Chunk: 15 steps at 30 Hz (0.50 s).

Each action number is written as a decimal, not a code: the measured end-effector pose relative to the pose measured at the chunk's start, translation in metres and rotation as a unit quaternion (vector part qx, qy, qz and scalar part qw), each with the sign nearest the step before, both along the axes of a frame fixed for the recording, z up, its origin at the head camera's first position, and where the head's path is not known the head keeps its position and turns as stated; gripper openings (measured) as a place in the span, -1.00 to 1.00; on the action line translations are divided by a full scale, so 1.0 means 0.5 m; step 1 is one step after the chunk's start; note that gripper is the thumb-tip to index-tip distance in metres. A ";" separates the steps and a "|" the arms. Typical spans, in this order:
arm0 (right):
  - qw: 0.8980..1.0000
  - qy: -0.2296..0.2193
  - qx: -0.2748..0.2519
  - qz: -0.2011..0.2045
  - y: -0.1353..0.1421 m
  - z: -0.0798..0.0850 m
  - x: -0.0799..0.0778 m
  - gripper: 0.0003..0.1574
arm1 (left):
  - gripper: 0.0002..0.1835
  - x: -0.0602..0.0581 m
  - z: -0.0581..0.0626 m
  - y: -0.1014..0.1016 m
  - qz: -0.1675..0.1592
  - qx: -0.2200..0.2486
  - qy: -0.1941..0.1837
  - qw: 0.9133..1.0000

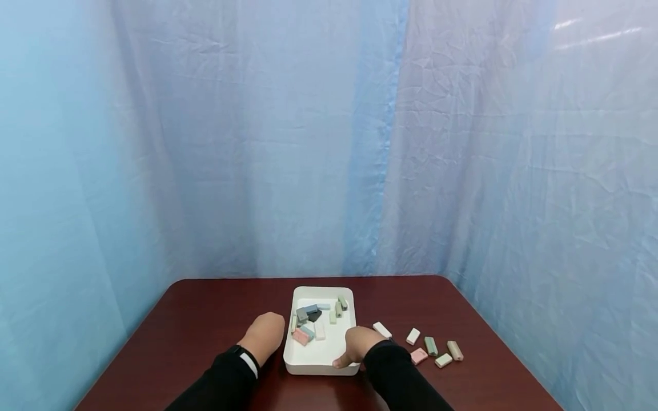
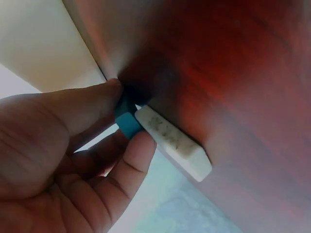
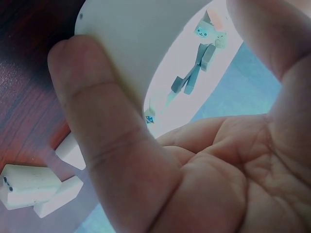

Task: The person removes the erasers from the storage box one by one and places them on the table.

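Observation:
A white tray (image 1: 321,370) stands on the table with several small blocks in it, among them a pink block (image 1: 300,337), a white block (image 1: 320,330) and a dark block (image 1: 315,315). My right hand (image 1: 357,342) grips its near right side, thumb over the rim and a finger along the outer wall (image 3: 131,43). Left of the tray is my left hand (image 1: 264,335); the head view hides its fingers. In the left wrist view, thumb and fingertip pinch a small teal block (image 2: 129,124). Right beside it lies a speckled white block (image 2: 175,145).
Several loose blocks lie right of the tray: a white block (image 1: 382,329), a dark green block (image 1: 430,346), a pink block (image 1: 418,356) and a beige block (image 1: 454,350). The dark red table (image 1: 221,297) has light blue curtains (image 1: 308,142) behind and beside it.

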State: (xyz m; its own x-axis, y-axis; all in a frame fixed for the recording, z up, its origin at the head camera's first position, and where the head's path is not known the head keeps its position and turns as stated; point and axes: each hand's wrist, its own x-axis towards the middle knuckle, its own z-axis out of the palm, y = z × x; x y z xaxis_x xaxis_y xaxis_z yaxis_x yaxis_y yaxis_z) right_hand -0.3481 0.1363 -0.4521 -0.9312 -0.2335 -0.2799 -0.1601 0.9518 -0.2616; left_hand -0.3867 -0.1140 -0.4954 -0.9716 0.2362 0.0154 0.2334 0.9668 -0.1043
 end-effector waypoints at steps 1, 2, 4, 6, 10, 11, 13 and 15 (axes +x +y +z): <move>1.000 0.002 0.001 -0.002 0.001 0.002 -0.001 -0.52 | -0.84 -0.001 0.003 0.001 -0.003 0.002 0.002 1.000; 1.000 0.001 0.000 -0.005 0.002 0.004 -0.001 -0.52 | -0.84 -0.005 0.005 0.002 -0.004 0.008 0.004 1.000; 1.000 -0.001 -0.005 -0.007 0.003 0.006 -0.001 -0.53 | -0.85 -0.012 0.007 0.005 -0.009 0.028 0.008 1.000; 1.000 -0.007 -0.014 -0.009 0.005 0.005 -0.001 -0.54 | -0.86 -0.020 0.006 0.008 -0.014 0.054 0.004 0.998; 0.999 -0.017 -0.031 -0.004 0.006 0.001 -0.003 -0.55 | -0.84 -0.035 -0.004 0.007 -0.024 0.080 -0.006 0.996; 0.999 -0.017 -0.032 -0.001 0.006 -0.001 -0.003 -0.54 | -0.83 -0.036 -0.007 0.005 -0.024 0.082 -0.010 0.996; 0.999 -0.017 -0.033 0.004 0.005 -0.003 -0.004 -0.54 | -0.82 -0.036 -0.011 0.002 -0.023 0.085 -0.018 0.996; 0.999 -0.015 -0.033 0.006 0.006 -0.002 -0.005 -0.55 | -0.81 -0.034 -0.010 0.000 -0.028 0.095 -0.020 0.995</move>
State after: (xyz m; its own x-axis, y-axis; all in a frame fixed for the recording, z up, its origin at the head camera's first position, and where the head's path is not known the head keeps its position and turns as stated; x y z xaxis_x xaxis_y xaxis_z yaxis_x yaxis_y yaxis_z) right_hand -0.3507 0.1392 -0.4532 -0.9200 -0.2627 -0.2909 -0.1618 0.9305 -0.3287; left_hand -0.4036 -0.1143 -0.5003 -0.9575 0.2870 0.0274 0.2883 0.9534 0.0892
